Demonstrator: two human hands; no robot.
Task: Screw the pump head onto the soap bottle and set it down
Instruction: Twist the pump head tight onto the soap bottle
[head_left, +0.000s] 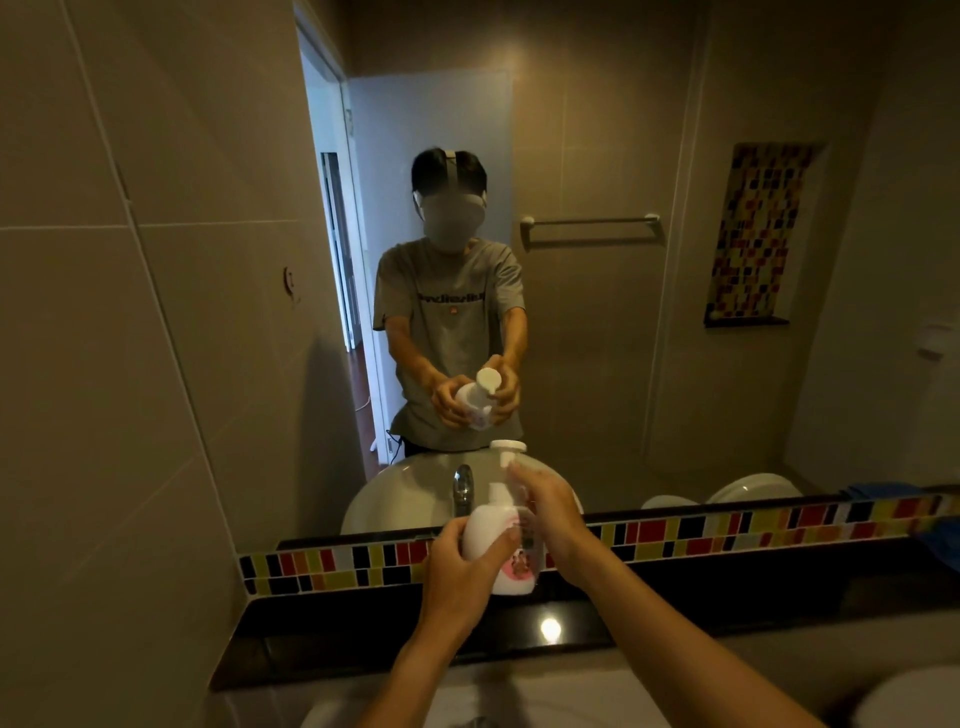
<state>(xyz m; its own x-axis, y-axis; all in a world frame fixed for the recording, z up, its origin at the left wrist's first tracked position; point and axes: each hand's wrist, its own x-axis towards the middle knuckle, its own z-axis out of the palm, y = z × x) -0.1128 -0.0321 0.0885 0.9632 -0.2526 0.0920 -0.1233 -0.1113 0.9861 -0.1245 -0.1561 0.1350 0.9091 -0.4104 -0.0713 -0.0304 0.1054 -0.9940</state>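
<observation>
A white soap bottle (485, 535) with a pink label is held upright in the air above the dark counter, in front of the mirror. My left hand (460, 569) wraps around its body from the left. The white pump head (508, 451) sits on top of the bottle's neck, its nozzle pointing right. My right hand (550, 512) is against the bottle's right side, fingers reaching up toward the collar below the pump. Whether the collar is threaded tight cannot be told. The mirror shows the same grip from the front.
A chrome tap (462, 488) stands just behind the bottle. A glossy black counter (363, 634) runs below a strip of coloured mosaic tiles (727, 525). The white basin's rim (395, 696) shows at the bottom edge. A tiled wall is close on the left.
</observation>
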